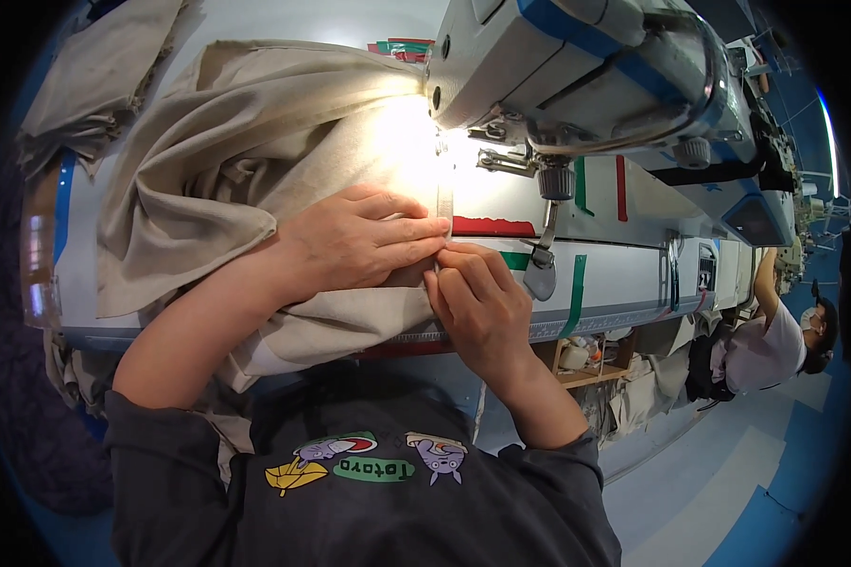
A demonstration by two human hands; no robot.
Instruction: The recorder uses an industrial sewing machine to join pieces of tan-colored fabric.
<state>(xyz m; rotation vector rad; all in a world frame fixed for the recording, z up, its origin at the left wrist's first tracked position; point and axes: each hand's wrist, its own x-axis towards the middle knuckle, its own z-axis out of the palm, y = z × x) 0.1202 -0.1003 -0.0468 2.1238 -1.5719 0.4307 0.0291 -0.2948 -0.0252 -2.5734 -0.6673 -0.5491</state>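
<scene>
Beige fabric [227,132] lies in loose folds on the white sewing machine bed, its right edge running up to the brightly lit needle area. My left hand [350,238] rests on this fabric with its fingers stretched out, fingertips at the folded edge. Just to the right and nearer to me, my right hand [482,293] has its fingers curled and pinches the same edge. The two hands' fingertips nearly meet there. Beyond them stands the sewing machine head [577,85]; glare hides the exact spot where the cloth goes under it.
A metal knee-shaped lever [540,269] hangs right of my right hand. Red tape [492,227] and green tape [577,293] mark the bed. A stack of beige cloth pieces [104,76] lies at the far left. Another person [761,350] works at the far right.
</scene>
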